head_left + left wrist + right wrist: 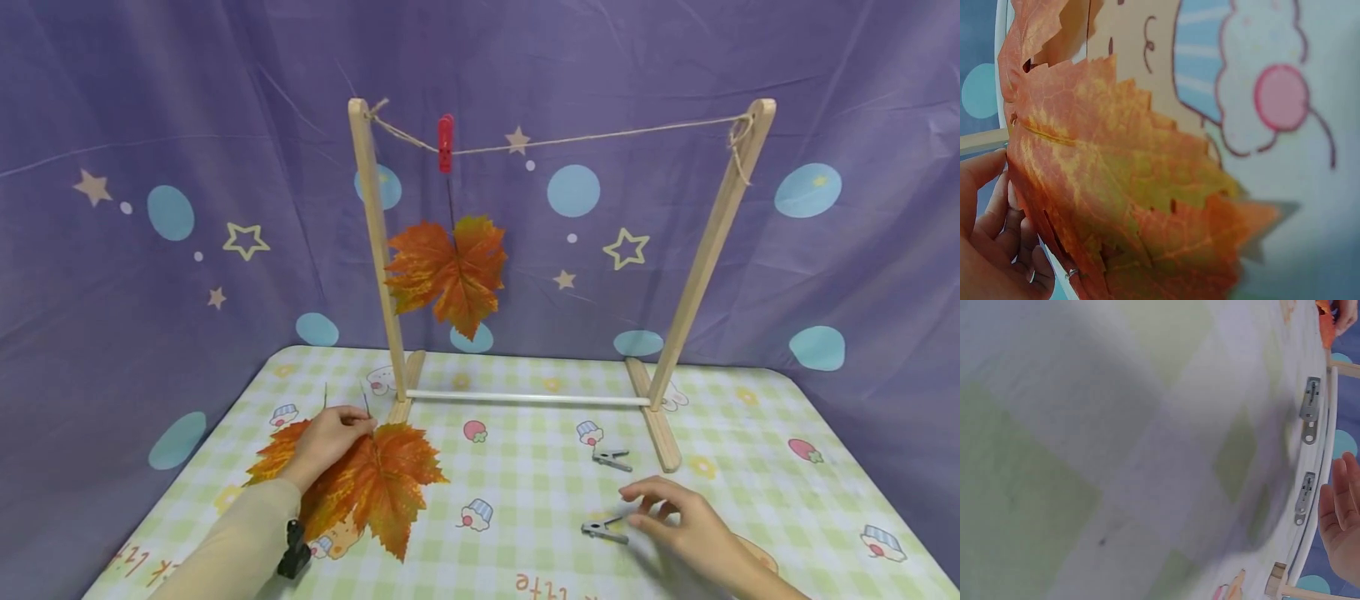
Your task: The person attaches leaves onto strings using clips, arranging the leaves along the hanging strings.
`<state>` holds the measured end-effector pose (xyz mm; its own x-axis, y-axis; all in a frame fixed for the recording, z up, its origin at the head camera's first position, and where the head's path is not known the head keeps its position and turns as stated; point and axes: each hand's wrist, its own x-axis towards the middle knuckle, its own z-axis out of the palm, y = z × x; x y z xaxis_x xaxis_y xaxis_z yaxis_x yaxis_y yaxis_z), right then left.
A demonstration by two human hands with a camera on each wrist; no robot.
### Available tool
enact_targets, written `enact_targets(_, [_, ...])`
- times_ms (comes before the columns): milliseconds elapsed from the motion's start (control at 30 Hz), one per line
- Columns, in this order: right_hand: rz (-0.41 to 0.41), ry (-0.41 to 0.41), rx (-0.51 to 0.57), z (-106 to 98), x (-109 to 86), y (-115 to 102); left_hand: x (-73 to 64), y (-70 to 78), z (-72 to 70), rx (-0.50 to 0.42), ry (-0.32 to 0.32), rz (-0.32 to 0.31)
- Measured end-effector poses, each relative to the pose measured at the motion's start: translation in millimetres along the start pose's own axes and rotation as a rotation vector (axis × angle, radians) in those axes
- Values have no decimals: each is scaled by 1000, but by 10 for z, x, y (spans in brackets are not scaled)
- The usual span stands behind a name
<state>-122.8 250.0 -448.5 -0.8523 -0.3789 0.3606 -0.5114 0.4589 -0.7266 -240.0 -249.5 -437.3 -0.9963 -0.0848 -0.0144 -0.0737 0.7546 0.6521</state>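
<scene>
Near the left side of the table, my left hand [330, 442] pinches an orange maple leaf [386, 479] by the base of its stem. Another orange leaf [279, 454] lies partly hidden behind that hand and forearm. The left wrist view shows the thumb and fingers at the edge of the leaf [1104, 162]. My right hand [686, 525] hovers at the right with loosely bent fingers and holds nothing. Its fingertips are close to a grey clothespin [604, 531] on the table. A second grey clothespin [613, 460] lies farther back.
A wooden frame [708, 258] with a string [600, 135] between its posts stands at the back. From the string hangs a maple leaf [453, 279], its stem held by a red clothespin [446, 146]. A white rod [525, 398] joins the feet above the checked tablecloth [540, 475].
</scene>
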Motion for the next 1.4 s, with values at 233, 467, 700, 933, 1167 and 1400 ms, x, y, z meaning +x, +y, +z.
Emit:
enact_targets(233, [61,-70,-45,9,-29,99,-18,32,-7,-17,3,5])
enact_targets(467, [115,-136,-30,15,-19,157,-22,41,-2,-33,10,6])
enact_targets(700, [153,-187,-56,31,15,169,-6,-6,21,-98,28,37])
enact_targets(933, [112,-190,-88,53,18,194,6,-28,33,-149,43,73])
enact_targets(1167, [81,-180,-118,65,16,196,-2,10,5,-185,47,69])
enact_targets(1400, [123,-195,-129,74,21,179,-29,33,-17,-231,46,67])
